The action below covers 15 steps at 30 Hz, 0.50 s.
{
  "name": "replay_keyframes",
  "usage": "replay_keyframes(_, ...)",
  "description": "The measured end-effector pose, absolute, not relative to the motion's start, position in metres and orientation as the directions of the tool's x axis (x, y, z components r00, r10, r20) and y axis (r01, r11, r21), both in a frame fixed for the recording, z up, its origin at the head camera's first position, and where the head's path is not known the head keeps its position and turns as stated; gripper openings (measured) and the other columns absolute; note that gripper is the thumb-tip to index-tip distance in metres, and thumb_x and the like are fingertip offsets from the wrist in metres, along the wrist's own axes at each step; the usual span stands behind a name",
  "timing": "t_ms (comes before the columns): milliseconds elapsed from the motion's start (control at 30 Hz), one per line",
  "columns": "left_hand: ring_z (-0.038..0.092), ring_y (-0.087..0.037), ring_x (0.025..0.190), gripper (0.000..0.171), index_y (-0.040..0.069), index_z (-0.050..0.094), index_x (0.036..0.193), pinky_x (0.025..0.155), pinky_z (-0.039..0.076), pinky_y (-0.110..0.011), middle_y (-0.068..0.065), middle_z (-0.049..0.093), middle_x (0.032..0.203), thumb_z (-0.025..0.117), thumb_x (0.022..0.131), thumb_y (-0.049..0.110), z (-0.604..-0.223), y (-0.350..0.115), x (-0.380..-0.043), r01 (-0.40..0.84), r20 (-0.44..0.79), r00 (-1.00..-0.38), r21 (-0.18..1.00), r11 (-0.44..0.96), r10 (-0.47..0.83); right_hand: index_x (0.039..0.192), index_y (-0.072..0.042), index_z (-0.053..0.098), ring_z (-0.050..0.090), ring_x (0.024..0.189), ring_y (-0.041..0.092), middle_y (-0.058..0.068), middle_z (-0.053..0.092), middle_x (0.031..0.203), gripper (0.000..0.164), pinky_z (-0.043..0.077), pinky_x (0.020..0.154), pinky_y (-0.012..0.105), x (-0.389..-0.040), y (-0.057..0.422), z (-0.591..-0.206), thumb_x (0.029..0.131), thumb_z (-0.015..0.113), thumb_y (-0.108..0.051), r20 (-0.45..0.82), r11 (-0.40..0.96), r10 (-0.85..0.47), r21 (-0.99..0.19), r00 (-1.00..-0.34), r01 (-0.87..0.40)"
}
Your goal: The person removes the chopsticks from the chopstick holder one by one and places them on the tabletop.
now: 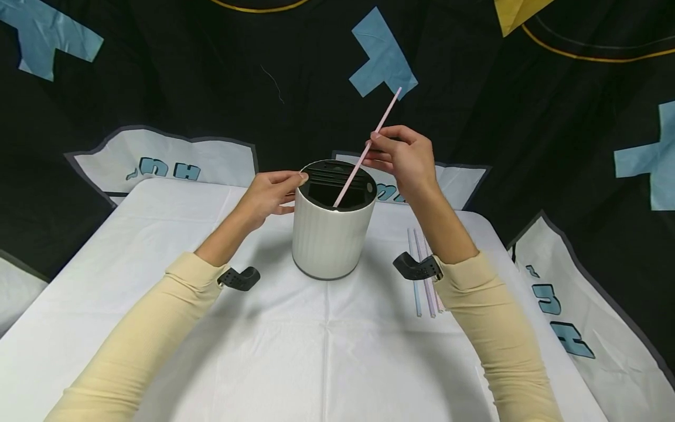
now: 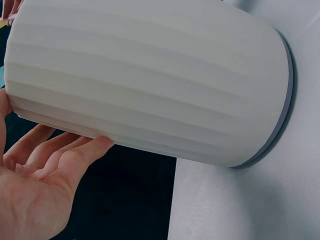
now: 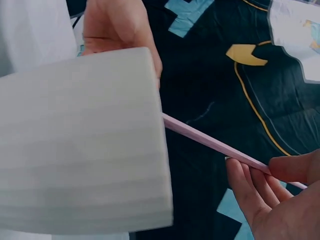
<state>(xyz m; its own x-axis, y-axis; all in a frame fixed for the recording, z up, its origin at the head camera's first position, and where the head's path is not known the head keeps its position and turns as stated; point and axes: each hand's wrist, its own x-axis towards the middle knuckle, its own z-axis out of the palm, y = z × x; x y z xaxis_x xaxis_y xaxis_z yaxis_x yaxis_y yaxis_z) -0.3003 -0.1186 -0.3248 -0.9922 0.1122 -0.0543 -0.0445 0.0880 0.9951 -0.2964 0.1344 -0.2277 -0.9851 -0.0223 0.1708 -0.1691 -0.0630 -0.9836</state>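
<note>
A white ribbed cylindrical bin with a black slotted top stands upright on the table. At its left rim my left hand holds it, thumb over the top edge and fingers against the ribbed side; the left wrist view shows those fingertips on the wall. Above the right rim, my right hand pinches a long pink straw between thumb and fingers. The straw slants down to the left, its lower end within the bin's dark opening. In the right wrist view the bin's wall hides that lower end.
Several pale blue, purple and pink straws lie on the white-covered table, right of the bin and partly under my right forearm. A black cloth with blue and yellow patches hangs behind the table.
</note>
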Motion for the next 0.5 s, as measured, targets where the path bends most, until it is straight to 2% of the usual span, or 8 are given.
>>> replay_keyframes(267, 0.063, -0.026, 0.125, 0.047, 0.011, 0.063, 0.136, 0.099, 0.057, -0.044, -0.006, 0.061, 0.141, 0.068, 0.097, 0.038, -0.325, -0.118, -0.3, -0.044, -0.053, -0.991, 0.996, 0.084, 0.119, 0.113, -0.007, 0.07, 0.076, 0.086, 0.021, 0.01, 0.073, 0.106, 0.02, 0.061, 0.082, 0.029, -0.293, 0.158, -0.21, 0.096, 0.071, -0.015, 0.146, -0.189, 0.05, -0.97, -0.988, -0.153)
replay_keyframes(400, 0.061, -0.027, 0.127, 0.05, 0.011, 0.062, 0.138, 0.1, 0.056, -0.046, -0.008, 0.059, 0.143, 0.068, 0.097, 0.039, -0.325, -0.119, -0.299, -0.043, -0.055, -0.99, 0.995, 0.09, 0.127, 0.112, -0.007, 0.07, 0.075, 0.083, 0.022, 0.011, 0.073, 0.106, 0.02, 0.062, 0.078, 0.028, -0.291, 0.173, -0.201, 0.094, 0.072, -0.014, 0.133, -0.275, 0.097, -0.949, -0.986, -0.155)
replay_keyframes(500, 0.061, -0.027, 0.126, 0.049, 0.011, 0.063, 0.136, 0.101, 0.056, -0.046, -0.008, 0.06, 0.142, 0.069, 0.097, 0.038, -0.324, -0.119, -0.299, -0.045, -0.055, -0.991, 0.995, 0.086, 0.122, 0.112, -0.007, 0.07, 0.075, 0.081, 0.021, 0.011, 0.072, 0.104, 0.019, 0.062, 0.075, 0.028, -0.29, 0.186, -0.2, 0.094, 0.072, -0.013, 0.116, -0.279, 0.102, -0.95, -0.988, -0.14)
